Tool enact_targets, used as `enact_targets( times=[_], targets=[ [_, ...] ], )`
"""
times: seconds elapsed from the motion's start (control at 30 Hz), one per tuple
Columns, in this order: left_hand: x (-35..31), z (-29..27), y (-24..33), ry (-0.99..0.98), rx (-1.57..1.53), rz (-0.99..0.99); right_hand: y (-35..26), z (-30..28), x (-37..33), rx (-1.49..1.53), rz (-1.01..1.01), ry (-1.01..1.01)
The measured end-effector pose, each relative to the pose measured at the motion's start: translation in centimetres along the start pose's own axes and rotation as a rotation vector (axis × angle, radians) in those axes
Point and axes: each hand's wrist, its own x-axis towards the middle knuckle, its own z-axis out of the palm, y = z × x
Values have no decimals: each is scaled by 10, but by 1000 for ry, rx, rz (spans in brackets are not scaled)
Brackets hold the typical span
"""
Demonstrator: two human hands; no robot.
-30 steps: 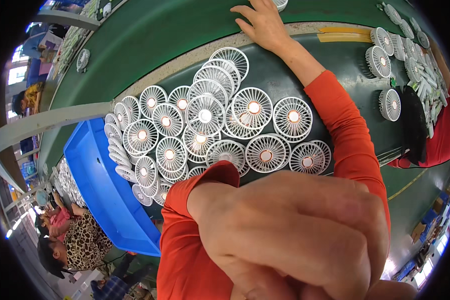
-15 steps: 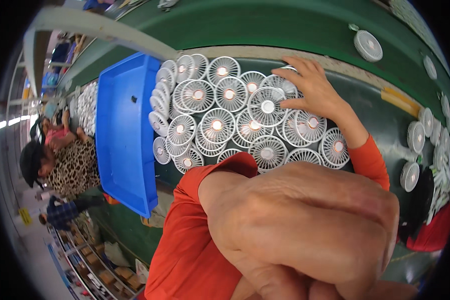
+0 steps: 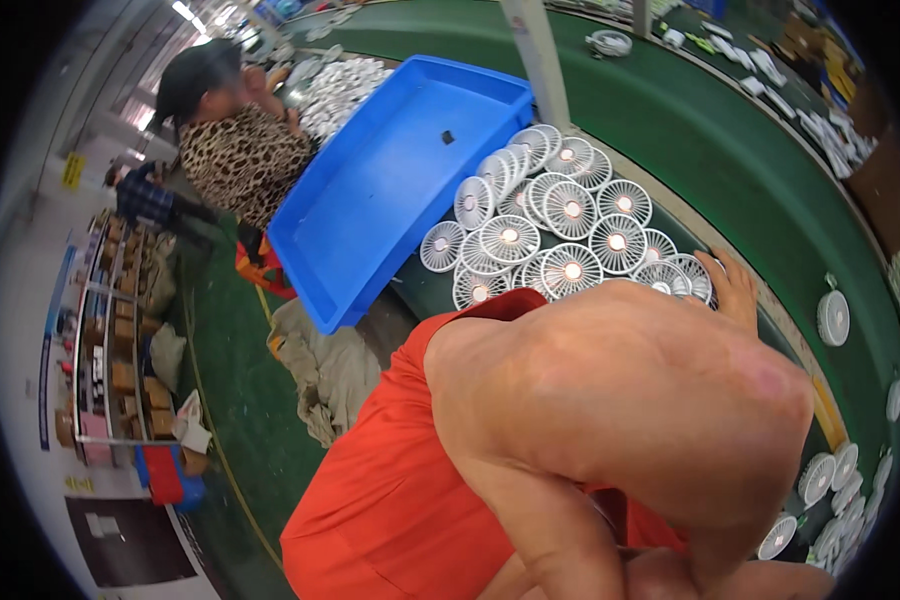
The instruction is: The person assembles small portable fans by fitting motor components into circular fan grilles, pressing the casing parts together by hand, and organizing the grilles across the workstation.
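My left hand [image 3: 620,370] is raised very close in the lower middle, its back toward me and its fingers curled downward. What these fingers hold, if anything, is hidden. Behind it, my right hand [image 3: 735,285] rests at the right end of a spread of white round fan grilles [image 3: 570,210], fingers stretched out by the nearest ones. Only those fingers and part of the hand show; its palm is covered by my left hand. The grilles lie overlapping on a dark worktop, several with shiny coppery centres.
A blue tray [image 3: 390,190] with a small dark piece inside stands left of the grilles. A green conveyor belt [image 3: 690,150] runs behind, carrying a white fan part [image 3: 833,318]. More fan parts [image 3: 817,478] lie at lower right. A person in leopard print [image 3: 240,165] sits beyond the tray.
The whole view has tilted and swung left, so tray and grilles appear turned and further right. My left hand stays raised close; my right hand remains by the grilles, now mostly covered.
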Motion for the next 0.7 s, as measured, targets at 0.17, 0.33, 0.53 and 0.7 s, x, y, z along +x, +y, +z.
enact_targets(
  times=[0.17,0.33,0.53,0.7],
  targets=[
    [4,14,17,16,111,-10,0,3,2,-33,19,-18],
    [8,37,28,38,227,-30,4,9,-2,-44,4,-32],
    [14,45,18,96,324,-86,7,8,-5,-30,9,8],
    [21,63,4,124,356,-122,11,12,-1,3,-21,12]
  ],
)
